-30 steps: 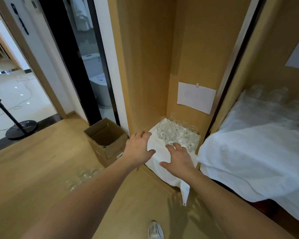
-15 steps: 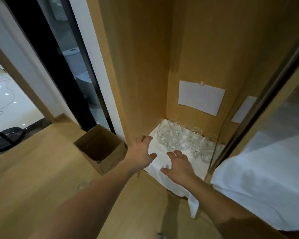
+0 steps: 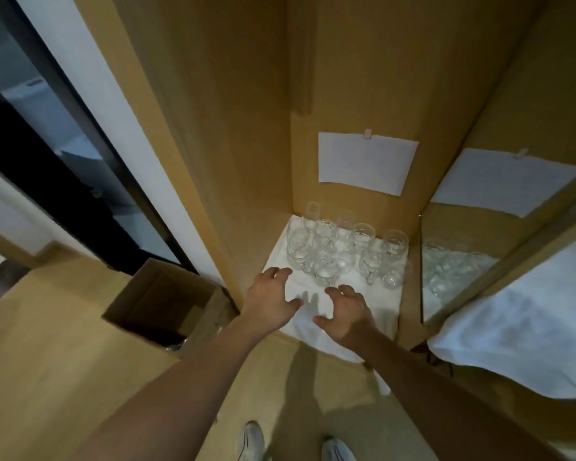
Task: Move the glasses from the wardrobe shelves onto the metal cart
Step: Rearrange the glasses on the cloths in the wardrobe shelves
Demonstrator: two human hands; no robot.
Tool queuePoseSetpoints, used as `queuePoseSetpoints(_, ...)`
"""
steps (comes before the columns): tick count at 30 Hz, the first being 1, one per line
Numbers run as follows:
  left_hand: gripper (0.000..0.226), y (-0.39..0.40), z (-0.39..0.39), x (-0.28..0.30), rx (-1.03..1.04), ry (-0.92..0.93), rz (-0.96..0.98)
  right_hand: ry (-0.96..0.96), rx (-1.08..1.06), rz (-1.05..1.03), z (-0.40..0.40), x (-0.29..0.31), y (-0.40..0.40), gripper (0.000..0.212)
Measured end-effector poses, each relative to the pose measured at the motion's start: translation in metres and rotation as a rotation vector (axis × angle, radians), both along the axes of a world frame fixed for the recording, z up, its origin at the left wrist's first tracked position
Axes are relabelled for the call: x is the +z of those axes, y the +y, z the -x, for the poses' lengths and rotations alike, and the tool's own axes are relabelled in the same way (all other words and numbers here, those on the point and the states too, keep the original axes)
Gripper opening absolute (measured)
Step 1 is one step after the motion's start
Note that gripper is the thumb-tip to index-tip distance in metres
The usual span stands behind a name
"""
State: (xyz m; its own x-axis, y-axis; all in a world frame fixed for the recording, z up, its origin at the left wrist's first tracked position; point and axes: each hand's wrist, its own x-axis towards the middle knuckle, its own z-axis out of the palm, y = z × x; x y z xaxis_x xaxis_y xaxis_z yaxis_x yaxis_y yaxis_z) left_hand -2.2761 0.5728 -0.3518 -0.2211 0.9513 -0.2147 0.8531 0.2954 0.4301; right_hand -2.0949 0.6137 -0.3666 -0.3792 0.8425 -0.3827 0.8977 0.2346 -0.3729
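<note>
Left hand [image 3: 270, 306] and right hand [image 3: 348, 313], fingers [image 3: 281, 273] spread and empty, above white cloth [image 3: 376, 294]; glasses [image 3: 326, 271] just beyond fingertips.

Wardrobe shelf [image 3: 404, 322]: low wooden board in the left compartment, covered by a white cloth [image 3: 356, 294] whose front edge hangs over the shelf lip. A cluster of clear glasses [image 3: 340, 251] stands upright on the cloth toward the back, packed close together. Wooden floor [image 3: 47, 361] in front carries an open cardboard box [image 3: 167, 304] just left of the wardrobe side panel and 2 white shoes [image 3: 251, 440] at the bottom edge.
</note>
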Motion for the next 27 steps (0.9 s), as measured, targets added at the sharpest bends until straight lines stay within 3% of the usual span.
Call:
queuePoseSetpoints(16, 0.069, 0.054, 0.069, -0.032, -0.102, -0.191, 0.079, -0.056, -0.269, 0.069, 0.061, -0.028, -0.004, 0.077)
queuePoseSetpoints(27, 0.069, 0.140, 0.058, -0.080, 0.031, -0.287, 0.237, -0.041, -0.319, 0.175, 0.051, -0.074, 0.093, 0.073)
